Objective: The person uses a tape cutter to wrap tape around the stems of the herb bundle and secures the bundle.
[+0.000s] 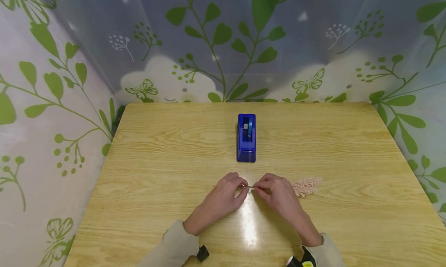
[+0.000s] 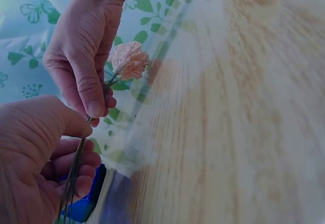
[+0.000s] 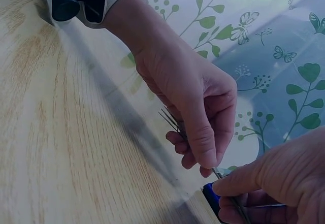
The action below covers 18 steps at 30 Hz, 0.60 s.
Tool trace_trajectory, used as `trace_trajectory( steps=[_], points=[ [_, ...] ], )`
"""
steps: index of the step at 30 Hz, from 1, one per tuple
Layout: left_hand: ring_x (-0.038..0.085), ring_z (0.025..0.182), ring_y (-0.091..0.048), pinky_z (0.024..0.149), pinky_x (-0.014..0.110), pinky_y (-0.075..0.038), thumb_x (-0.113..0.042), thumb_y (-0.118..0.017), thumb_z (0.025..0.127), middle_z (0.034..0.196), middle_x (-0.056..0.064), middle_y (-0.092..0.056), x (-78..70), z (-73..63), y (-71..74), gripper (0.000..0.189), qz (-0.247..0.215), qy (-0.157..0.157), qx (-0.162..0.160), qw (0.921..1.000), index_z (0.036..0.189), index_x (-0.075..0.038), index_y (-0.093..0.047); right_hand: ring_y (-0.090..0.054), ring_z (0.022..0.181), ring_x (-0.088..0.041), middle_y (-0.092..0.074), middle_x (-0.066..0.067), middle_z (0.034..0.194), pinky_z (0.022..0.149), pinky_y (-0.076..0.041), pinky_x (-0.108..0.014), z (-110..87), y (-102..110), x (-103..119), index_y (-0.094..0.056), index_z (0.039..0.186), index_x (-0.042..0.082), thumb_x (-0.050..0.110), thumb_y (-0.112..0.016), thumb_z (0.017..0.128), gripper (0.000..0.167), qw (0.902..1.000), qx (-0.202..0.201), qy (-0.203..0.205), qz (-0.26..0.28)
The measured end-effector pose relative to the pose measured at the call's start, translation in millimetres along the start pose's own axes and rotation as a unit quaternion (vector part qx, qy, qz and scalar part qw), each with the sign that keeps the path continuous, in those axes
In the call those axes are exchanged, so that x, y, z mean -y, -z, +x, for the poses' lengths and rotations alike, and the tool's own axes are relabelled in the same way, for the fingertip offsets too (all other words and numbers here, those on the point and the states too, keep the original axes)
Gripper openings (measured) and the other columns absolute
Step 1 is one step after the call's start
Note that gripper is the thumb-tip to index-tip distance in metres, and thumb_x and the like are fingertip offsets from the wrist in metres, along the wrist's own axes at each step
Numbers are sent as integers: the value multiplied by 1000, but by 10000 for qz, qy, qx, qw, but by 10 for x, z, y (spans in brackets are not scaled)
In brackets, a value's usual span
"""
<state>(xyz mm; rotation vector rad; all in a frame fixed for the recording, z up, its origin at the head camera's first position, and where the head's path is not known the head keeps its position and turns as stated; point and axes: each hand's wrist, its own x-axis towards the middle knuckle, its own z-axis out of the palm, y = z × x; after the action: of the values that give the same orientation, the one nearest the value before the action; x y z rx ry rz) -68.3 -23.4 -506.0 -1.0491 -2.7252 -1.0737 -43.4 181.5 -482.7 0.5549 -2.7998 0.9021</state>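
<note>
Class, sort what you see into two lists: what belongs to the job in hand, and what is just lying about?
In the job:
pink flower sprig
its thin stems, pinched by the left hand and right hand

Apparently just lying about:
blue tape dispenser, untouched on the table, though perhaps meant for later

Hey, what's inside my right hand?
Your right hand pinches thin stems, which show on both sides: toward the left hand and toward the pink flower. The stretch under your fingertips is covered, so I can't see it.
</note>
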Motion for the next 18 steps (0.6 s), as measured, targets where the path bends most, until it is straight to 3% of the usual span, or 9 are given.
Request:
trace_trajectory(
  steps=[7, 12, 15, 18],
  points=[
    [11, 79, -55, 70, 18, -48, -9, -64, 102, 85, -2, -65, 12, 15, 6, 17, 185, -84, 114, 9997, 98, -5, -81, -63, 68, -10, -70, 2, 81, 60, -52, -24, 1, -5, -6, -83, 88, 6, -2, -86, 81, 11, 10000, -16, 0, -1],
    [13, 81, -56, 72, 20, -49, -9, -69, 100, 86, -2, -66, 37, 13, 3, 14, 188, -189, 8, 9996, 98, -4, -81, -60, 69, -7, -70, 1, 81, 61, -51, -22, 19, 10, 0, -82, 91, 5, 2, -78, 91, 5, 9982, 509, -259, 167],
    [13, 80, -56, 71, 20, -48, -8, -70, 99, 84, -1, -67, 45, 12, -1, 13, 175, -262, -116, 9994, 97, -4, -82, -52, 66, -5, -66, 3, 78, 59, -46, -22, 34, 20, 9, -80, 88, 7, 6, -72, 97, 12, 9960, 800, -373, 155],
    [13, 79, -57, 70, 19, -49, -8, -72, 98, 84, -1, -67, 45, 9, -5, 11, 178, -334, -230, 9990, 96, -4, -82, -51, 64, -5, -65, 4, 76, 57, -45, -21, 36, 21, 10, -79, 85, 8, 5, -70, 98, 15, 9960, 802, -366, 117]
  ],
)
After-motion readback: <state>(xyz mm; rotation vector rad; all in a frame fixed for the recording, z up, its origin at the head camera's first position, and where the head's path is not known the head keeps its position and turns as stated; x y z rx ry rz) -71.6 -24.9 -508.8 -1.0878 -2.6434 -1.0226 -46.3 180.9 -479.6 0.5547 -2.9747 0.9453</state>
